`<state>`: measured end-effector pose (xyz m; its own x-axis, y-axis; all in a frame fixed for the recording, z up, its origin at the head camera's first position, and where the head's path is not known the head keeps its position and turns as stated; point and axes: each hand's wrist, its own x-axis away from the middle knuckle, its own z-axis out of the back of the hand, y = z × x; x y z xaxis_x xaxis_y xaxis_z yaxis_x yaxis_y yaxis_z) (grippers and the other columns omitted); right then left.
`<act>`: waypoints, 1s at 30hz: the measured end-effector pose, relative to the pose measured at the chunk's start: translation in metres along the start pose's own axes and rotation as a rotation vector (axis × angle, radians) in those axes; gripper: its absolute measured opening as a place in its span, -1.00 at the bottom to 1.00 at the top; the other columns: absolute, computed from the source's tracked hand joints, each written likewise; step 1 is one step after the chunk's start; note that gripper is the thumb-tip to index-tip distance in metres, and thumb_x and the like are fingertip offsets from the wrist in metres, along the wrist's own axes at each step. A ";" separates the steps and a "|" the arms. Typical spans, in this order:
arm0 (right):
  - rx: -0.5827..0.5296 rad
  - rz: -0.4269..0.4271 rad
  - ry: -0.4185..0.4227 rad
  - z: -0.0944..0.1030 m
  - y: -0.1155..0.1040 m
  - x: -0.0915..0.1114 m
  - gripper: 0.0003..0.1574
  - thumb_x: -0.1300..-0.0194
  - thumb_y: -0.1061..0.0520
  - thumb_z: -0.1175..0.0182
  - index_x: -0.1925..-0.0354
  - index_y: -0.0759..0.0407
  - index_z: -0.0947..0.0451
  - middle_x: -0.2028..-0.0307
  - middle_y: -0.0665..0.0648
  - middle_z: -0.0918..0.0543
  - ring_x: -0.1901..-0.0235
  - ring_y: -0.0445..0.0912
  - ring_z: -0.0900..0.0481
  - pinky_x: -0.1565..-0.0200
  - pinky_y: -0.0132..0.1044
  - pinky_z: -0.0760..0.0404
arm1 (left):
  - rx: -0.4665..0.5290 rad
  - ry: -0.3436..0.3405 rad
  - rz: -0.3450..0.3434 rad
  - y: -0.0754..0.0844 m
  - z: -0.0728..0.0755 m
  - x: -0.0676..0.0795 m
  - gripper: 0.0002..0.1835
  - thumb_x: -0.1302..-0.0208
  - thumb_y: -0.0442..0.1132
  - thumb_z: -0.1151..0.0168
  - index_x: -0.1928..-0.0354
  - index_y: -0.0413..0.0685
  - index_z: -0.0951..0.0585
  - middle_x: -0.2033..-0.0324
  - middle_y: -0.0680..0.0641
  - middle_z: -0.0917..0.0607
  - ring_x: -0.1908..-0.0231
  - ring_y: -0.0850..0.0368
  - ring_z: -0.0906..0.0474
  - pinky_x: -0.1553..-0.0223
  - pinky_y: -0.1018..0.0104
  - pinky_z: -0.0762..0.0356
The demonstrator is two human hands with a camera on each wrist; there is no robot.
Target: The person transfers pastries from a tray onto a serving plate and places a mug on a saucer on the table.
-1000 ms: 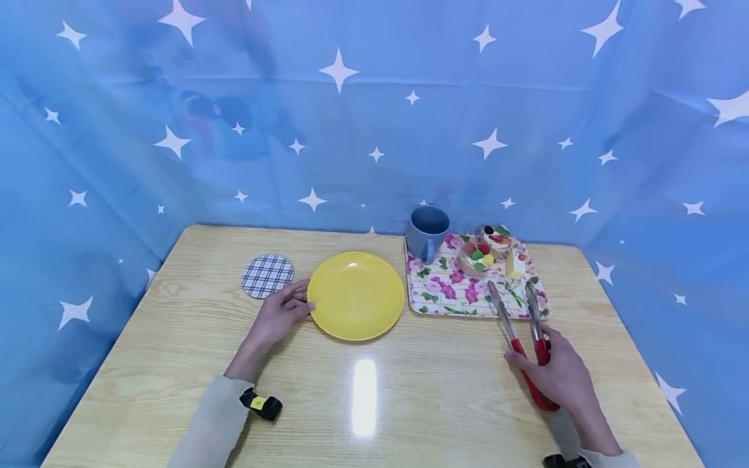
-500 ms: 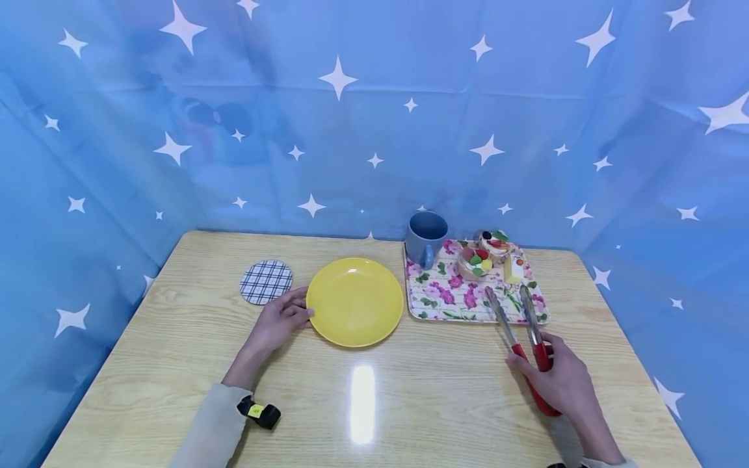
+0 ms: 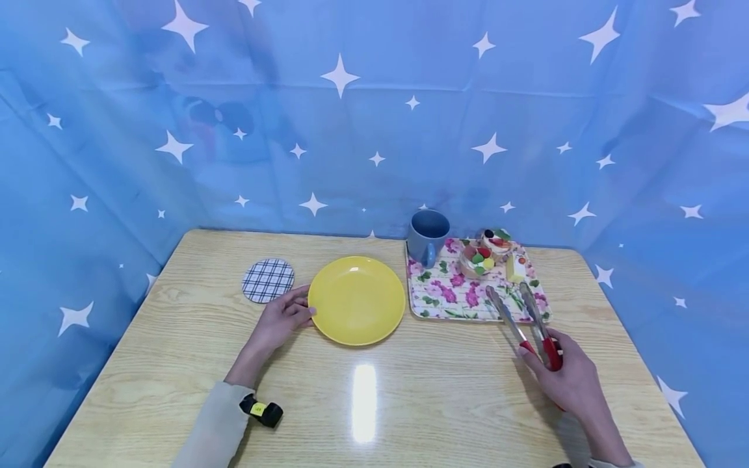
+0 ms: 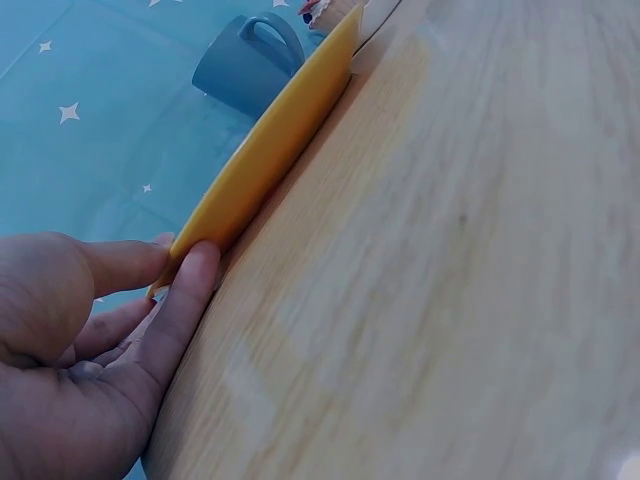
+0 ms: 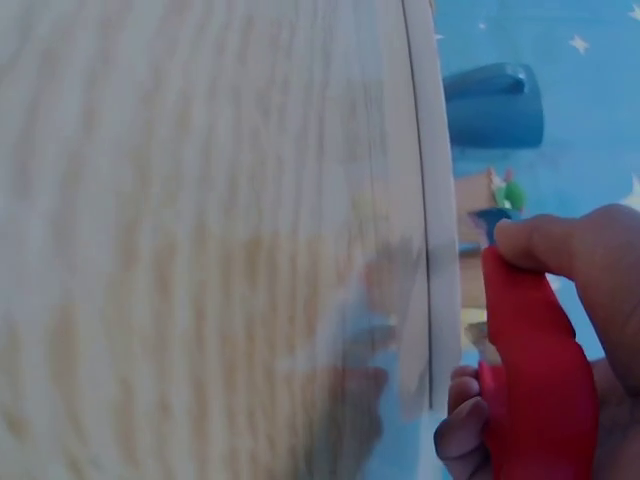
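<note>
My left hand (image 3: 283, 317) pinches the left rim of a round yellow plate (image 3: 357, 300); in the left wrist view the plate (image 4: 265, 160) shows edge-on between thumb and fingers. My right hand (image 3: 567, 374) grips a pair of tongs (image 3: 541, 318) with steel arms and red handles (image 5: 540, 370). Their arms are spread, and the tips overlap the near part of a flowered tray (image 3: 433, 302). On that tray sit a fruit tart (image 3: 476, 261), a second tart (image 3: 496, 242) behind it and a small yellow cake piece (image 3: 515, 268), just beyond the tong tips.
A blue mug (image 3: 429, 237) stands at the tray's back left corner, handle toward me. Left of the plate lies a round checked coaster (image 3: 268, 281). The wooden table (image 3: 445, 390) ends at a blue star-printed curtain (image 3: 374, 117) behind and at the sides.
My right hand has shifted slightly right and forward along the tongs, now covering more of the red handles. My left hand and the plate stay in place.
</note>
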<state>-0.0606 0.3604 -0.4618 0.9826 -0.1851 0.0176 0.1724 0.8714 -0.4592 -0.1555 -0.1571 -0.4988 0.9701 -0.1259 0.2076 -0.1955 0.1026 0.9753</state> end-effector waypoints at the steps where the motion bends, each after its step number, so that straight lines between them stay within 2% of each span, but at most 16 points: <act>1: 0.000 -0.002 0.004 0.001 -0.001 0.000 0.08 -0.37 -0.34 -0.26 -0.42 0.44 -0.25 0.06 0.41 -0.56 0.34 0.03 -0.45 0.50 -0.33 -0.31 | -0.001 -0.001 -0.001 0.000 0.000 0.000 -0.38 -0.40 -0.36 -0.31 -0.47 -0.04 -0.41 0.00 -0.19 -0.58 0.12 0.18 -0.65 0.03 0.29 -0.83; 9: 0.004 -0.031 0.028 0.006 -0.005 -0.003 0.07 -0.38 -0.38 -0.22 -0.39 0.45 -0.29 0.02 0.46 -0.56 0.28 0.09 -0.53 0.53 -0.36 -0.38 | -0.014 -0.001 -0.012 -0.001 0.001 0.000 -0.38 -0.41 -0.35 -0.30 -0.47 -0.03 -0.41 -0.02 -0.21 -0.59 0.13 0.20 -0.65 0.05 0.32 -0.83; 13: 0.003 -0.059 0.030 0.007 -0.006 -0.003 0.08 -0.37 -0.40 -0.22 -0.38 0.44 -0.30 0.02 0.46 -0.57 0.32 0.06 -0.53 0.56 -0.35 -0.37 | -0.031 0.004 -0.015 -0.001 0.001 0.000 -0.38 -0.41 -0.35 -0.30 -0.47 -0.04 -0.40 -0.03 -0.22 -0.59 0.13 0.22 -0.66 0.06 0.33 -0.82; 21: 0.016 -0.044 0.060 0.012 -0.005 -0.009 0.06 -0.37 -0.41 -0.21 -0.31 0.48 -0.34 0.08 0.46 -0.60 0.33 0.08 -0.57 0.54 -0.34 -0.40 | -0.038 0.005 -0.011 0.000 0.001 0.000 -0.38 -0.42 -0.35 -0.29 -0.48 -0.05 -0.40 -0.04 -0.23 -0.59 0.12 0.21 -0.67 0.05 0.35 -0.82; 30: 0.015 -0.058 0.049 0.016 -0.001 -0.018 0.10 -0.38 -0.42 -0.18 -0.32 0.52 -0.31 0.07 0.49 -0.59 0.31 0.11 -0.56 0.52 -0.32 -0.42 | -0.030 0.006 -0.001 -0.001 0.002 0.001 -0.38 -0.41 -0.32 -0.30 -0.48 -0.06 -0.39 -0.05 -0.21 -0.60 0.10 0.21 -0.67 0.03 0.36 -0.81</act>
<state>-0.0775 0.3699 -0.4470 0.9663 -0.2576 0.0004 0.2308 0.8649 -0.4457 -0.1551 -0.1588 -0.4992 0.9712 -0.1199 0.2060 -0.1900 0.1317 0.9729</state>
